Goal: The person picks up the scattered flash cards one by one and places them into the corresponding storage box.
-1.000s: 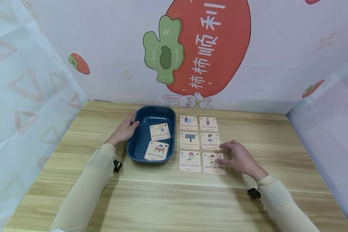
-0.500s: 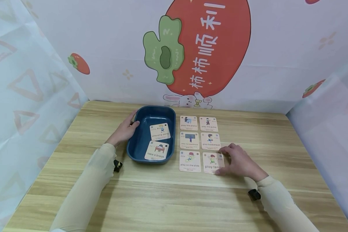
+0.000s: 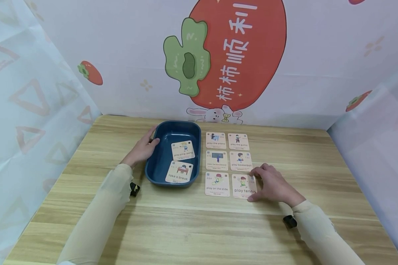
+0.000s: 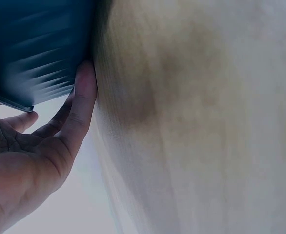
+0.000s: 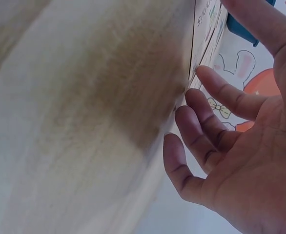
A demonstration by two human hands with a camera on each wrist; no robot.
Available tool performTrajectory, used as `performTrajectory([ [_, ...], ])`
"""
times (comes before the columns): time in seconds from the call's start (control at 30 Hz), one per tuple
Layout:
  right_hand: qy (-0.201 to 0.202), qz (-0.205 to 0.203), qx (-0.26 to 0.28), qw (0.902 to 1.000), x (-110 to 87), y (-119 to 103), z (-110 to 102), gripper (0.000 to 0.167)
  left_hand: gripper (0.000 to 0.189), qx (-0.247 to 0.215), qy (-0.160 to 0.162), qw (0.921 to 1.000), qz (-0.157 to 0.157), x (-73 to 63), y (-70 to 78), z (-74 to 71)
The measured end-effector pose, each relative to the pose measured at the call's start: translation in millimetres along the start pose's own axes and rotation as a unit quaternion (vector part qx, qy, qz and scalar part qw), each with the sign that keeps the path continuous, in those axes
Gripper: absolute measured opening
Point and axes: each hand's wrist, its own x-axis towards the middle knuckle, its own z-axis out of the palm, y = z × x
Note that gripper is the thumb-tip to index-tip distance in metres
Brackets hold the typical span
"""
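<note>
My left hand grips the left side of a dark blue plastic tray, thumb over the rim. In the left wrist view, one fingertip lies against its ribbed outer wall. My right hand spans the right side of the "play tennis" flashcard, which lies flat on the table. Its index fingertip is at the card's far right corner and the thumb at the near edge. In the right wrist view, the other fingers are loosely bent. Inside the tray are the "play ping-pong" and "take a break" cards.
Several more cards lie in two columns right of the tray, such as "play on the slide", "play basketball" and "play the guitar". The wooden table meets a printed cloth backdrop at its far edge.
My right thumb has slid off the face of the "play tennis" card to its near edge, and the index finger has come down from the "play basketball" card. The left hand and tray stay still.
</note>
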Motion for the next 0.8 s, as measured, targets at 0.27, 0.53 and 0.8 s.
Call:
performTrajectory([
  [0.27,-0.001,0.001,-0.002,1.0,2.4,0,-1,0.085,0.062,-0.004,0.0,1.0,-0.002,0.7,-0.1,-0.3],
  [0.53,-0.011,0.032,0.034,0.9988,2.8,-5,-6,0.078,0.062,-0.006,0.002,1.0,0.0,1.7,-0.4,-0.3],
  [0.8,-0.005,0.041,0.067,0.9969,2.0,-8,-12,0.064,0.062,-0.008,0.0,1.0,0.0,1.3,-0.2,0.4],
])
